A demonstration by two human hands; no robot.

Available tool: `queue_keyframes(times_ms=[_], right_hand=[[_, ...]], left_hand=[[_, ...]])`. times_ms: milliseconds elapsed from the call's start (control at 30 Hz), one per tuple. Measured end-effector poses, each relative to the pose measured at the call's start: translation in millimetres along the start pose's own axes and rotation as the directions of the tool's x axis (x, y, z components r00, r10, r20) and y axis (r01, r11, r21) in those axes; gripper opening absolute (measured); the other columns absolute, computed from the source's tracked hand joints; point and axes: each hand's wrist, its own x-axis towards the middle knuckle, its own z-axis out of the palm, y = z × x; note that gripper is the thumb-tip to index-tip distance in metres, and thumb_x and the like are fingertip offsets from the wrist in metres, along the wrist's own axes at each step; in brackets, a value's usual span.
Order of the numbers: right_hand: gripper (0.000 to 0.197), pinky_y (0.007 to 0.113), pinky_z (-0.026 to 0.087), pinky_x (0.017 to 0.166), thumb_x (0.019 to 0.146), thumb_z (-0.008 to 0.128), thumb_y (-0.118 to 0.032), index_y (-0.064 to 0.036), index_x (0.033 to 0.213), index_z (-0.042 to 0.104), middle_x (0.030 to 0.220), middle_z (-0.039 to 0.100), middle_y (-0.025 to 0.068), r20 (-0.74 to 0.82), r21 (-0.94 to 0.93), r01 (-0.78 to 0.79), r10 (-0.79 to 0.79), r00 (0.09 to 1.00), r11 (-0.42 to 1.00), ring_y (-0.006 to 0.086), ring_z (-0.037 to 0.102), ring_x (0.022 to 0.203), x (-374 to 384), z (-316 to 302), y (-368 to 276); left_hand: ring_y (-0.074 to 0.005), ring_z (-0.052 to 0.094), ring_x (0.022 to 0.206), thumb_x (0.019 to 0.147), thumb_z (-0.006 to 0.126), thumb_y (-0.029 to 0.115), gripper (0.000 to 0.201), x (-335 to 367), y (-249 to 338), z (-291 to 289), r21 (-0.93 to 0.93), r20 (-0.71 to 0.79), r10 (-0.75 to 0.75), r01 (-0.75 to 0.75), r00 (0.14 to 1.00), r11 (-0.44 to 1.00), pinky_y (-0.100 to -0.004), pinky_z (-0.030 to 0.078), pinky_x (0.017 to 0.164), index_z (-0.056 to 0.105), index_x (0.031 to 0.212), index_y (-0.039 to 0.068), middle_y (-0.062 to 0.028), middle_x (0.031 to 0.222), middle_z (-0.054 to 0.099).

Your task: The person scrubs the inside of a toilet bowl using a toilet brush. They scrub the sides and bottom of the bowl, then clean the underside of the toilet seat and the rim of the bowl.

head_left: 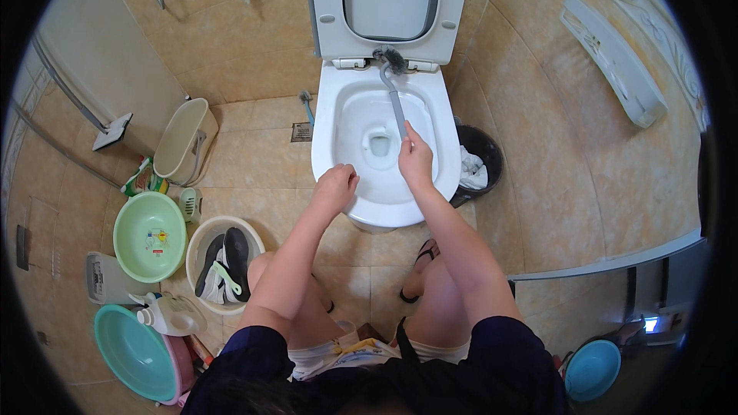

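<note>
My right hand (416, 155) is closed round the grey handle of a toilet brush (395, 100). The dark bristled head of the brush rests at the back of the toilet, by the hinges of the raised seat and lid (389, 4). Below it lies the white toilet bowl (327, 123), with a little water at its bottom. My left hand (336, 187) hovers at or just over the left front rim, its fingers curled in; whether it touches the rim or holds anything small I cannot make out.
Right of the toilet stands a black bin (496, 155) with white paper. To the left are a beige bucket (184, 138), a green basin (150, 237), a cream basin (254, 232) holding shoes and a brush, a white jug (173, 315) and a teal basin (134, 350). A shelf (615, 61) juts from the right wall.
</note>
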Motion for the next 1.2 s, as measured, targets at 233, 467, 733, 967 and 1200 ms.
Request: queue_keyframes(times_ms=[233,467,733,967,1200], right_hand=[[0.036,0.032,0.042,0.052,0.089,0.047,-0.008,-0.0039,0.123,0.057,0.061,0.058,0.0157,-0.150,0.082,0.027,-0.015,0.989,0.996,0.0173,0.051,0.050,22,-40,51],[0.038,0.033,0.043,0.054,0.088,0.046,-0.008,-0.0021,0.125,0.056,0.060,0.055,0.0155,-0.167,0.067,0.040,-0.028,0.985,0.997,0.0199,0.052,0.051,25,-33,50],[0.036,0.033,0.043,0.055,0.088,0.047,-0.009,-0.0043,0.122,0.059,0.063,0.057,0.0196,0.022,0.028,0.018,-0.019,1.000,0.999,0.0219,0.054,0.053,-1,10,-7],[0.034,0.031,0.043,0.054,0.089,0.048,-0.009,-0.0059,0.121,0.060,0.064,0.058,0.0148,-0.031,0.044,-0.085,0.087,0.996,0.995,0.0165,0.051,0.052,15,-26,34],[0.036,0.031,0.044,0.055,0.089,0.048,-0.010,-0.0038,0.123,0.057,0.064,0.059,0.0141,-0.042,0.137,-0.191,0.198,0.979,0.972,0.0158,0.052,0.053,14,-32,21]], left_hand=[[-0.0351,0.060,0.080,0.084,0.059,0.014,0.014,1,2,0,-0.012,0.014,-0.004,0.004,1.000,1.000,-0.0416,0.049,0.072,0.061,0.083,0.000,-0.0172,0.085,0.062],[-0.0349,0.060,0.079,0.083,0.060,0.013,0.013,1,5,3,0.017,0.004,0.012,-0.012,1.000,1.000,-0.0418,0.049,0.071,0.061,0.082,0.000,-0.0170,0.085,0.062],[-0.0344,0.060,0.078,0.082,0.060,0.012,0.012,-1,-1,1,-0.016,-0.020,0.018,-0.019,1.000,1.000,-0.0417,0.049,0.070,0.060,0.081,0.000,-0.0169,0.083,0.062],[-0.0344,0.060,0.077,0.083,0.059,0.012,0.012,-1,-1,1,-0.045,-0.010,0.014,-0.015,1.000,0.999,-0.0416,0.049,0.070,0.060,0.082,0.000,-0.0164,0.081,0.061],[-0.0338,0.060,0.081,0.083,0.060,0.014,0.012,-2,3,1,-0.013,0.014,-0.014,0.014,1.000,1.000,-0.0424,0.049,0.073,0.060,0.082,0.001,-0.0157,0.084,0.061]])
